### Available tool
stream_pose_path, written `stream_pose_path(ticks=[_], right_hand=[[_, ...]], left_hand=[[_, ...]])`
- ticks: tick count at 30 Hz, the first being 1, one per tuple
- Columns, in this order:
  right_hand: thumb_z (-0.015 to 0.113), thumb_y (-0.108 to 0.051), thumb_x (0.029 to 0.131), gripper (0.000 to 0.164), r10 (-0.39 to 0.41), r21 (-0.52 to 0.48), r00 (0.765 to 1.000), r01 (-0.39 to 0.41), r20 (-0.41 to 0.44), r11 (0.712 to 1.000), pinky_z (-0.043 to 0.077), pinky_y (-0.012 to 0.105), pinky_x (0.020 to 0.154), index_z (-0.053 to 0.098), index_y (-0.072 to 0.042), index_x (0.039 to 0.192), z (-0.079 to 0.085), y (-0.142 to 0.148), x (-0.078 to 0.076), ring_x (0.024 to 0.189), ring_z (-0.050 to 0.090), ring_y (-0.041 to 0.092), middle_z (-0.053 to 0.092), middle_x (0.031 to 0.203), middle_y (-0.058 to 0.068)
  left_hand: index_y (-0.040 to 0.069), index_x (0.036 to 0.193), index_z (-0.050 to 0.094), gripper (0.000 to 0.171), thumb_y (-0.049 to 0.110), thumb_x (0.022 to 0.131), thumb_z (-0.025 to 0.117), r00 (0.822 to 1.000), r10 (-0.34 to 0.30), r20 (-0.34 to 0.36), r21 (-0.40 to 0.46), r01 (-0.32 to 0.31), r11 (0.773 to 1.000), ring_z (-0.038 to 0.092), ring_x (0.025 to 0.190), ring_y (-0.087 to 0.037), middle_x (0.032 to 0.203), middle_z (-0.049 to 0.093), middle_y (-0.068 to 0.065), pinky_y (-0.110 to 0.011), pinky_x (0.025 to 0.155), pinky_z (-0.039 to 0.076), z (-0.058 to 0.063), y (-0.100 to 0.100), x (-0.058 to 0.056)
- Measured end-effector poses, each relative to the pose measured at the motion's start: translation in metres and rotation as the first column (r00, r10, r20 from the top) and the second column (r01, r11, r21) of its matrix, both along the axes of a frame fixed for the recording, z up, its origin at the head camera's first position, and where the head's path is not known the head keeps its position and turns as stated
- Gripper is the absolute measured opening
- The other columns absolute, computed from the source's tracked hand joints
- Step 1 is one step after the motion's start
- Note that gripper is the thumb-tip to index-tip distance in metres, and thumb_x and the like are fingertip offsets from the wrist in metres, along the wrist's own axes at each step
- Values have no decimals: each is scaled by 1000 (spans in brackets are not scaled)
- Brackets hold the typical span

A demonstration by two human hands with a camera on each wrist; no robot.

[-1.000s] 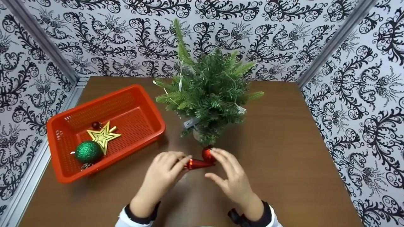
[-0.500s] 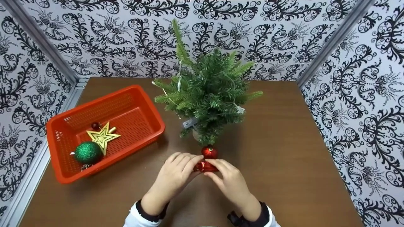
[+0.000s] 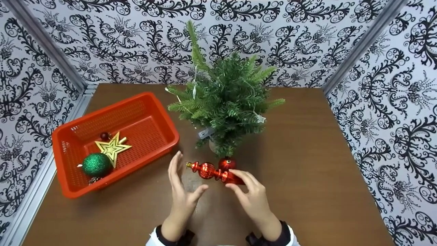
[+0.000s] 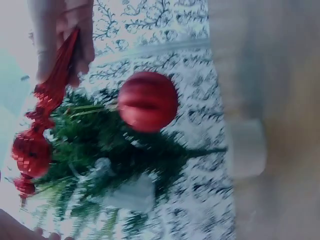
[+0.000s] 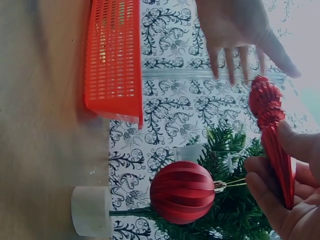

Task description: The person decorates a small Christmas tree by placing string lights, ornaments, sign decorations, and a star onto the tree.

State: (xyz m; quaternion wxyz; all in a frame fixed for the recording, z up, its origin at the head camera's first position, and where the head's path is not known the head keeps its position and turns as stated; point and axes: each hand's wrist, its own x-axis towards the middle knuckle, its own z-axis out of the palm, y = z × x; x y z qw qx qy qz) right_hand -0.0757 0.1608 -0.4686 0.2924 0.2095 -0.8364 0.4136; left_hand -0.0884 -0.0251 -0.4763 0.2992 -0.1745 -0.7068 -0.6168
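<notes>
Red finial (image 3: 207,170) is up off the table, roughly sideways, between two hands in front of the tree. Nearest: white sleeves (image 3: 155,240) with dark cuffs, bottom edge. Right hand (image 3: 252,196) pinches the finial's tapered end, thumb on one side, fingers on the other; right wrist view shows the grip well. Left hand (image 3: 182,194) is released, fingers straight, thumb spread away, just beside the gold-tipped end, holding nothing. Finial's bulb and narrow neck are exposed, gold tip toward the left hand. Left wrist view blurry, same grip readable. Just beyond the finial: red ball (image 3: 226,163), ribbed, hanging by a gold thread at the tree's near side, above the table; overlaps the finial in head view, contact can't tell. Wood table (image 3: 307,171) under everything. Orange basket (image 3: 150,99) on the left, set at an angle, perforated walls. Inside, near to far: pinecone (image 3: 94,180) by the near wall, partly hidden; green ball (image 3: 96,164), glittery; gold star (image 3: 113,149), lying next to the green ball; dark red ball (image 3: 105,136), small. Tree (image 3: 232,92) stands mid-table on a pale base (image 3: 213,146), wire lights on branches, clear star (image 3: 260,118) on the right, grey box (image 3: 205,133) low on the left. Behind: black-on-white wallpaper (image 3: 235,20), metal posts (image 3: 362,48) at the corners.
</notes>
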Motion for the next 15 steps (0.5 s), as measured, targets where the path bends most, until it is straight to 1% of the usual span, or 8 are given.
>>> stream_pose_path(ticks=[2,3,6,8,9,11,13,15], right_hand=[[76,-10,66,45,-4,-21,1000,4,12,1000,46,16,79,63,-12,108,0,0,1,90,61,12,64,100,-1],[76,-10,66,45,-4,-30,1000,4,16,1000,46,16,79,62,-11,109,0,0,1,90,61,12,64,100,0],[76,-10,66,45,-9,-36,1000,9,10,999,47,16,78,62,-12,109,-1,0,2,89,61,12,64,100,-1],[77,-8,64,48,-11,-38,1000,11,-6,999,47,18,77,62,-12,109,-2,-1,1,89,61,12,64,101,-1],[78,-7,62,49,-11,-38,1000,11,-12,999,48,18,77,62,-12,109,-2,-1,1,88,61,12,64,100,-1],[79,-5,61,50,-12,-41,1000,11,-18,999,48,18,77,63,-12,108,-5,-2,1,88,61,13,64,100,0],[79,-5,60,51,-13,-46,1000,13,-16,999,48,18,77,63,-12,108,-7,-3,1,88,62,14,64,100,0],[79,-4,60,51,-14,-50,1000,14,-12,999,48,18,77,63,-11,107,-10,-3,1,88,62,14,64,100,1]], left_hand=[[-7,136,17,94,40,73,69,993,-83,86,91,75,993,27,126,-31,137,24,-26,-27,105,25,-5,3,2],[-5,137,18,91,39,74,68,983,-131,126,133,115,985,29,125,-31,137,26,-24,-26,104,27,-6,5,4],[-6,134,22,80,32,79,65,945,-244,220,188,204,961,38,122,-20,133,33,-26,-24,99,33,-8,9,7],[-11,131,24,73,24,81,64,916,-290,277,214,236,948,43,117,-10,129,37,-30,-21,96,36,-7,11,8],[-14,130,24,70,18,82,63,902,-307,303,230,243,942,45,115,-6,127,37,-33,-20,94,37,-7,12,9],[-18,127,26,64,11,82,62,886,-309,346,243,233,941,46,110,1,122,40,-36,-17,90,40,-6,14,9],[-19,125,30,59,7,82,62,882,-286,376,249,201,947,49,106,2,118,43,-36,-16,87,42,-6,15,8],[-18,123,34,54,5,82,61,879,-278,388,271,179,946,51,103,1,115,46,-34,-17,84,44,-5,16,7]])
